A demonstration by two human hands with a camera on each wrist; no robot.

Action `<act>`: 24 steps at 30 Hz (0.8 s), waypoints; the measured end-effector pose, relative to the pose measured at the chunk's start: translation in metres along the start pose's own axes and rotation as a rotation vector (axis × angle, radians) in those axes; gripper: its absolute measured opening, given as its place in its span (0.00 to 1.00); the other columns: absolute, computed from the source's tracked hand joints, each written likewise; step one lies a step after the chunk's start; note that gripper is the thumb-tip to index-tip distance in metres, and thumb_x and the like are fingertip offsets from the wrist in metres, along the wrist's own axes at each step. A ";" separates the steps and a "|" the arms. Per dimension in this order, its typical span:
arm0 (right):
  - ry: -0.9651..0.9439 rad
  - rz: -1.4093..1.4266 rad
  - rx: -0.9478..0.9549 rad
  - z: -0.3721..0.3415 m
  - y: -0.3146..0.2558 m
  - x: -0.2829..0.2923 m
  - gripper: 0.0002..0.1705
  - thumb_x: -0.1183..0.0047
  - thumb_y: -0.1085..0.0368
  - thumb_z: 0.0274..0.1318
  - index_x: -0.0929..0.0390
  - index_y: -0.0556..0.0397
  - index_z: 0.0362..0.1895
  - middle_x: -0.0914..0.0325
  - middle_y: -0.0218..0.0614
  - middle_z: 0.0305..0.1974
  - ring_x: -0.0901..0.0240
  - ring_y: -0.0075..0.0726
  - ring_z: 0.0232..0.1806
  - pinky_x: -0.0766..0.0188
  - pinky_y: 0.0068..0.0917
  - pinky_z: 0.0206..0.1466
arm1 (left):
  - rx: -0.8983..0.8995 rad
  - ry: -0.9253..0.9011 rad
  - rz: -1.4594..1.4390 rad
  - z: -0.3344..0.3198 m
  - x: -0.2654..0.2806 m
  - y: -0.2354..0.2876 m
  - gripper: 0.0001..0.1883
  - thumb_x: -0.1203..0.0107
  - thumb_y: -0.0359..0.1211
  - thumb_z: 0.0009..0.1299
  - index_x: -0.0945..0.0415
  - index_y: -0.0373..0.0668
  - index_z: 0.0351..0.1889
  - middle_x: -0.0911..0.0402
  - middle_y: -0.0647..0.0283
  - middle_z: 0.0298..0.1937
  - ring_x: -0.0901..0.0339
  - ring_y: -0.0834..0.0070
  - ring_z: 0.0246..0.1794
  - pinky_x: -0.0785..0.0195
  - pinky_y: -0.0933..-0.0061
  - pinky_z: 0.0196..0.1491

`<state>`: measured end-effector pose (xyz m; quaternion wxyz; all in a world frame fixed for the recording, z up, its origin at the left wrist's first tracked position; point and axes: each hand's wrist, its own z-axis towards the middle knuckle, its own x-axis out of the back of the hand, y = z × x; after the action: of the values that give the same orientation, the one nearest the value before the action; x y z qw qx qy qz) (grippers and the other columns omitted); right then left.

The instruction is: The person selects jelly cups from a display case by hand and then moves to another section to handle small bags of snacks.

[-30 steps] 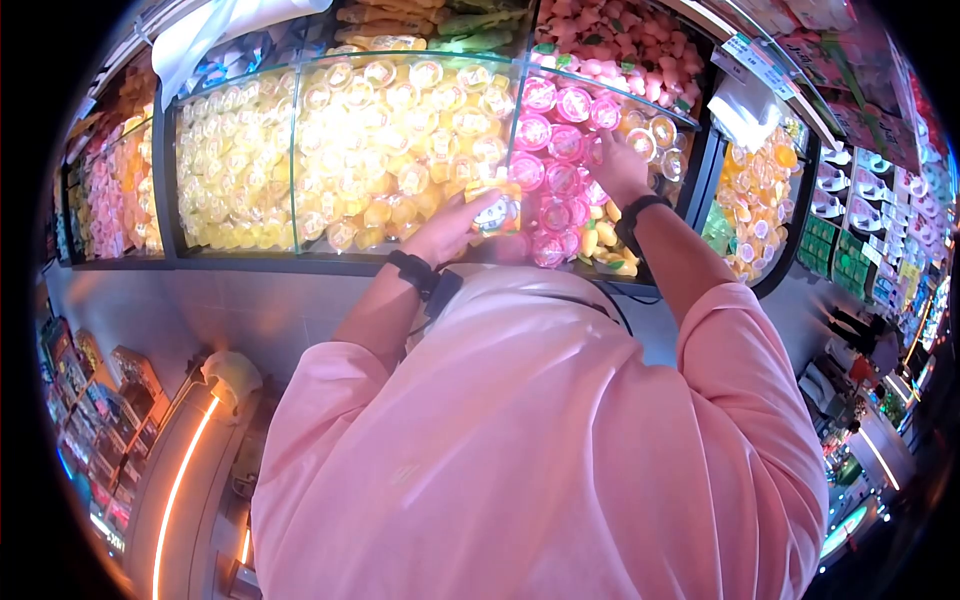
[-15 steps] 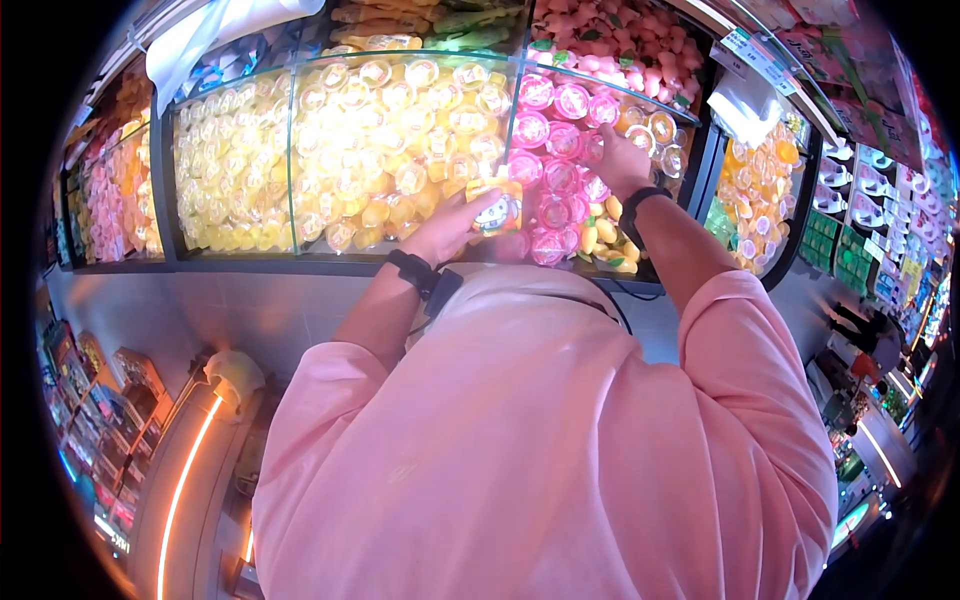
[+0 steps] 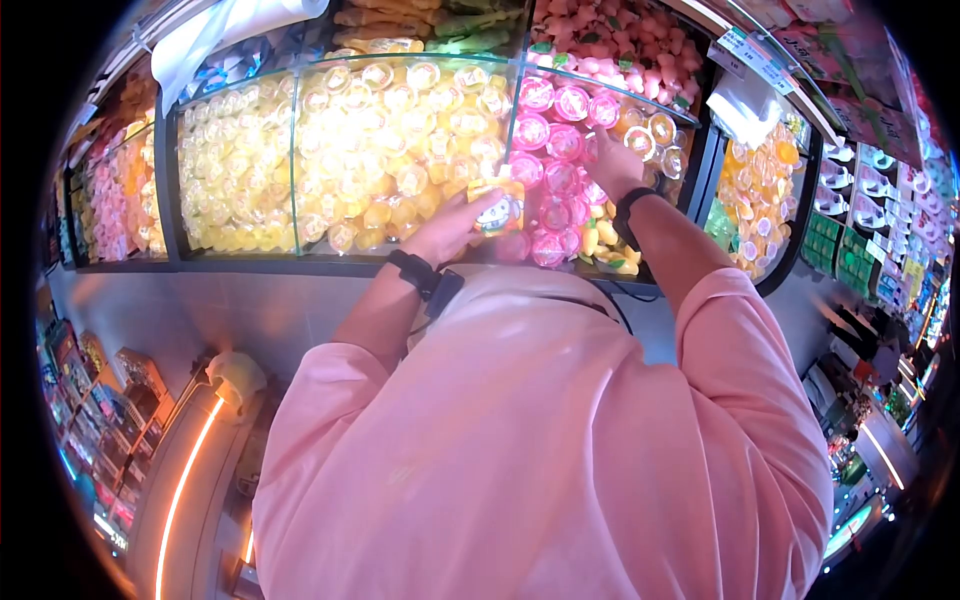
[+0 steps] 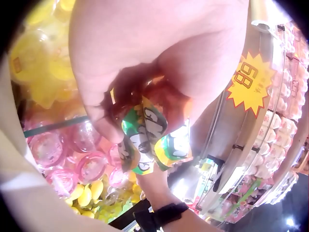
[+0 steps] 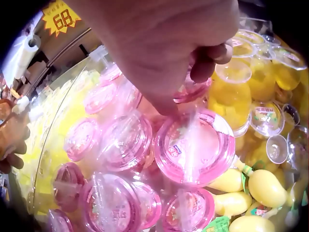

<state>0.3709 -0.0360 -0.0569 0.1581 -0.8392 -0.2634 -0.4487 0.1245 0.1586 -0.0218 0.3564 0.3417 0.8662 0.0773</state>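
My left hand point(image 3: 440, 234) grips small printed packets point(image 3: 496, 208) over the yellow cups point(image 3: 405, 120). In the left wrist view the thumb and fingers of this hand point(image 4: 154, 46) curl round green, white and yellow wrappers point(image 4: 145, 140). Over the pink-lidded cups point(image 3: 561, 179) is my right hand point(image 3: 617, 166). The right wrist view shows one straight digit of that hand point(image 5: 169, 53) at the rim of a pink-lidded cup point(image 5: 195, 147), with other fingers bent; part of its grasp is hidden.
Glass dividers point(image 3: 294, 160) separate the sweets. Yellow pear-shaped containers point(image 5: 265, 188) lie beside the pink cups. A white plastic roll point(image 3: 205, 38) hangs at the back left, and a yellow price star point(image 4: 251, 83) is on the display edge. Shelves of packets point(image 3: 865, 200) stand at the right.
My right hand shifted slightly away from me, right, then back left over the pink cups. My left hand holds the packets in nearly the same place.
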 end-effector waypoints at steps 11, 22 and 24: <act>-0.021 -0.001 0.087 0.002 0.011 0.002 0.45 0.35 0.50 0.57 0.40 0.46 0.74 0.20 0.46 0.54 0.20 0.52 0.54 0.21 0.46 0.53 | -0.021 0.002 0.035 -0.003 0.010 -0.013 0.27 0.42 0.45 0.76 0.31 0.40 0.66 0.19 0.63 0.57 0.18 0.74 0.55 0.24 0.68 0.56; -0.087 -0.034 0.096 0.004 0.011 0.008 0.39 0.34 0.50 0.54 0.33 0.48 0.67 0.20 0.46 0.53 0.20 0.54 0.54 0.21 0.48 0.52 | -0.010 0.027 0.060 0.008 0.003 -0.003 0.25 0.43 0.43 0.77 0.30 0.38 0.65 0.19 0.64 0.58 0.20 0.76 0.56 0.25 0.70 0.58; -0.040 -0.011 0.111 0.004 0.016 0.001 0.39 0.33 0.50 0.51 0.32 0.48 0.66 0.20 0.47 0.53 0.20 0.54 0.53 0.21 0.48 0.51 | -0.033 -0.016 0.058 0.008 0.000 0.002 0.25 0.43 0.43 0.77 0.30 0.38 0.65 0.19 0.64 0.58 0.20 0.76 0.56 0.25 0.71 0.58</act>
<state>0.3840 -0.0467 -0.0584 0.1969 -0.8363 -0.2958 -0.4175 0.1311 0.1588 -0.0272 0.3666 0.3614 0.8516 0.0992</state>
